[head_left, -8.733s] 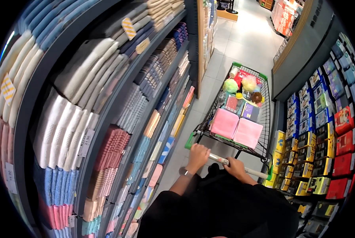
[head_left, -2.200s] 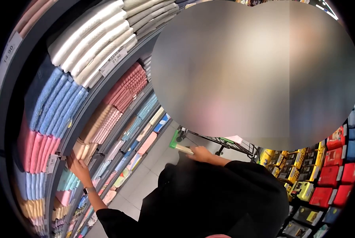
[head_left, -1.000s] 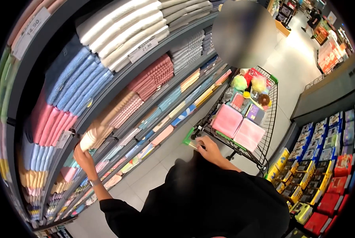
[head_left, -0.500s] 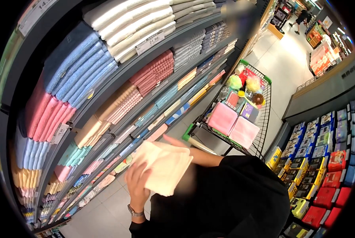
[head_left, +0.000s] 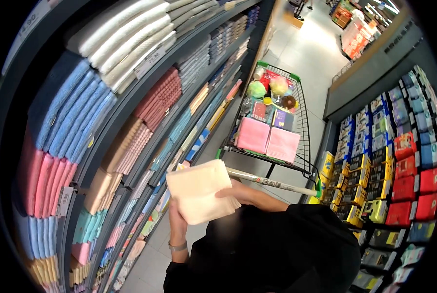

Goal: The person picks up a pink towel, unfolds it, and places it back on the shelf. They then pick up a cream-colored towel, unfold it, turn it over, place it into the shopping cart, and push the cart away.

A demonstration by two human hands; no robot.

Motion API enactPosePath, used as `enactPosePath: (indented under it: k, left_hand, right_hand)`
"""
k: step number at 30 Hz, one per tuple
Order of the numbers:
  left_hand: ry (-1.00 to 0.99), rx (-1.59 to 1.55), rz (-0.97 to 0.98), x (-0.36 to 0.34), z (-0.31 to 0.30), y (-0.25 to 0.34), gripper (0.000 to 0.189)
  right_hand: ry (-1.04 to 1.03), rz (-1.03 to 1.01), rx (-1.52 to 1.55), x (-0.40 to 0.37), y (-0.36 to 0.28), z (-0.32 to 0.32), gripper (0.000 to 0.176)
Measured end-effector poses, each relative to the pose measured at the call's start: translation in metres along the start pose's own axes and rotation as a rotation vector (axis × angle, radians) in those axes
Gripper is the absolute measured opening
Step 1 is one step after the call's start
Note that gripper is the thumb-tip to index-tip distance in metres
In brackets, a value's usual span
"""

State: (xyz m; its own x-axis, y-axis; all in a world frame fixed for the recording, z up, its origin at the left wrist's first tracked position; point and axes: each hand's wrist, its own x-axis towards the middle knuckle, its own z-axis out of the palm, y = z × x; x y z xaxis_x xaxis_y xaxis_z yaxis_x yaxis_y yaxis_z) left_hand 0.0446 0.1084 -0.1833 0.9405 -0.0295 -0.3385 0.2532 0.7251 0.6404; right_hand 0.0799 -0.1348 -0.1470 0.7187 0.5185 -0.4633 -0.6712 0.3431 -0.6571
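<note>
A folded cream towel (head_left: 201,188) is held up in front of my chest, its broad face toward me and its layered edge at the lower right. My left hand (head_left: 178,220), with a watch on the wrist, grips it from the lower left, most of its fingers hidden behind the cloth. On the right edge, my right hand (head_left: 239,193) clasps the towel, with the thumb side showing over the front. Just beyond the towel stands a shopping cart (head_left: 304,105), whose handlebar (head_left: 272,182) runs close past my right hand.
Two pink folded towels (head_left: 253,135) and several colourful goods lie in the cart. Shelves of stacked towels (head_left: 74,110) line the left side. A rack of boxed and packaged goods (head_left: 399,180) stands on the right. Tiled floor (head_left: 313,58) stretches ahead.
The towel has turned more squarely toward me, and my right hand now shows on its right edge. My left hand has moved lower on it. The view has swung right.
</note>
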Motion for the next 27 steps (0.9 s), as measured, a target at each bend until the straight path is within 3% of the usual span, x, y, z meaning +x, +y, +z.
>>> enactPosePath:
  k: [2, 11, 16, 23, 27]
  left_hand:
    - [-0.014, 0.339, 0.005, -0.007, 0.018, -0.002, 0.050]
    - [-0.046, 0.442, 0.105, -0.031, 0.075, -0.026, 0.053]
    - [-0.129, 0.561, 0.176, -0.035, 0.116, -0.070, 0.055]
    - [0.090, 0.566, 0.226, -0.044, 0.166, -0.150, 0.054]
    - [0.197, 0.526, 0.226, -0.068, 0.181, -0.180, 0.047]
  right_hand:
    - [0.008, 0.018, -0.061, -0.010, 0.000, -0.008, 0.070]
    - [-0.054, -0.119, 0.035, -0.054, -0.030, -0.038, 0.067]
    - [-0.009, -0.101, -0.091, -0.084, -0.043, -0.092, 0.054]
    - [-0.126, 0.047, -0.403, -0.146, -0.079, -0.149, 0.046]
    - [-0.223, -0.034, -0.219, -0.155, -0.071, -0.170, 0.048]
